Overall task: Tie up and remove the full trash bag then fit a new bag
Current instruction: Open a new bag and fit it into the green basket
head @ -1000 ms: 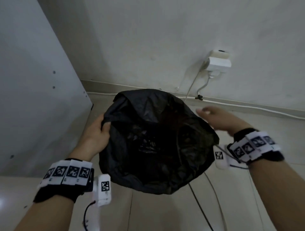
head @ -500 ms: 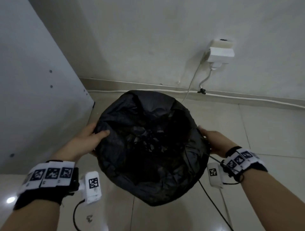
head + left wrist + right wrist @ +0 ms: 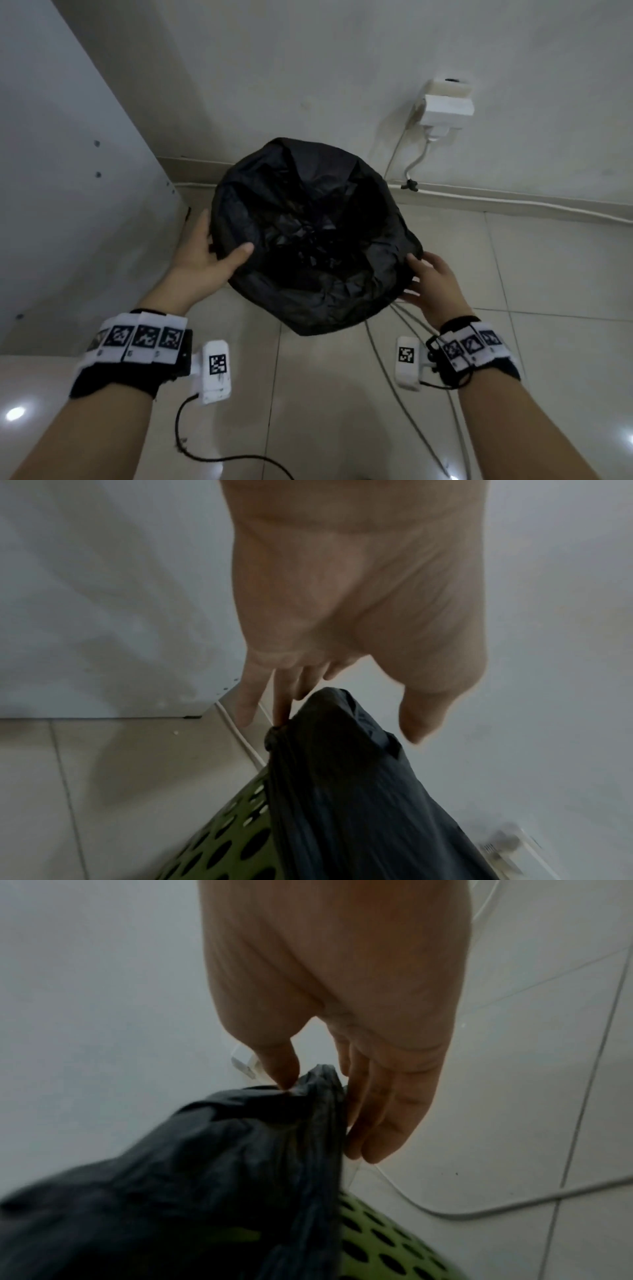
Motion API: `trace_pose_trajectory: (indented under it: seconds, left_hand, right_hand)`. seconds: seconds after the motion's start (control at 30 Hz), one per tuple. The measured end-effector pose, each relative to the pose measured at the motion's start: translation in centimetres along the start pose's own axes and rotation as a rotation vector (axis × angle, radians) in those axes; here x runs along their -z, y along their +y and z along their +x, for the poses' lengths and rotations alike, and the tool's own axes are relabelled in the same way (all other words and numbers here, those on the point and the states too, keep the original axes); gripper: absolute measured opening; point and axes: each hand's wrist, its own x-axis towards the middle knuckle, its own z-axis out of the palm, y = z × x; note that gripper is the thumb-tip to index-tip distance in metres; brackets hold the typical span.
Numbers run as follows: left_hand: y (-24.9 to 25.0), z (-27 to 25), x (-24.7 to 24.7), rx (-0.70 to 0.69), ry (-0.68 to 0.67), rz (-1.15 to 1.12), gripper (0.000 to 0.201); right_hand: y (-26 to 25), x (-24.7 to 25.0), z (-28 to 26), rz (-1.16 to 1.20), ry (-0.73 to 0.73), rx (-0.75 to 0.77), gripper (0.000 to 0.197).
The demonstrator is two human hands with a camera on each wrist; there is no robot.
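A black trash bag (image 3: 308, 240) lines a green perforated bin (image 3: 222, 840) on the tiled floor, its mouth spread wide over the rim. From above the bin is hidden under the bag. My left hand (image 3: 224, 234) holds the left rim, thumb inside and straight fingers outside. In the left wrist view the bag (image 3: 342, 791) rises between the thumb and fingers of that hand (image 3: 346, 723). My right hand (image 3: 416, 274) is at the right rim. There, in the right wrist view, it (image 3: 329, 1102) pinches a fold of bag (image 3: 205, 1164) above the bin (image 3: 383, 1240).
A white cabinet panel (image 3: 68, 171) stands close on the left. On the wall behind the bin a white socket block (image 3: 445, 106) holds a plug with a hanging lead. Grey cables (image 3: 394, 377) run over the tiles by my right wrist.
My right hand came down from above the bag's far right side to the right rim and took hold. My left hand slid along the left rim, thumb now over the edge.
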Motion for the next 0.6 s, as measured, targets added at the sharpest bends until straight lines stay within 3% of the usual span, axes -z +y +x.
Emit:
trace_pose_trajectory:
  seconds: [0.07, 0.13, 0.23, 0.3, 0.37, 0.47, 0.5, 0.6]
  left_hand:
    - [-0.4, 0.7, -1.0, -0.04, -0.046, 0.165, 0.095]
    - [-0.1, 1.8, -1.3, -0.018, 0.011, 0.192, 0.091]
    - [0.0, 4.2, -0.3, 0.023, 0.075, 0.082, 0.097]
    - [-0.2, 4.7, 0.6, 0.126, 0.116, 0.03, 0.11]
    - [0.0, 3.2, 0.6, 0.219, 0.115, -0.144, 0.101]
    - [-0.9, -0.8, -0.5, 0.327, -0.074, -0.537, 0.057]
    - [-1.5, -2.0, -0.9, 0.357, -0.154, -0.608, 0.054]
    - [-3.7, -3.9, -2.7, 0.385, -0.295, -0.585, 0.08]
  right_hand:
    - [0.5, -0.5, -1.2, 0.056, -0.064, -0.006, 0.015]
    - [1.7, -1.1, -1.7, 0.224, -0.112, -0.04, 0.021]
    - [4.1, -1.7, -2.2, 0.568, -0.103, -0.162, 0.033]
    - [5.2, -2.0, -2.6, 0.599, -0.1, -0.216, 0.033]
    - [6.0, -2.2, -3.1, 0.525, -0.064, -0.165, 0.025]
    - [6.0, -2.1, -4.3, 0.504, 0.078, 0.063, 0.027]
    - [5.9, -2.2, -4.6, 0.472, 0.066, 0.104, 0.022]
    - [5.8, -3.2, -4.9, 0.383, -0.024, 0.09, 0.017]
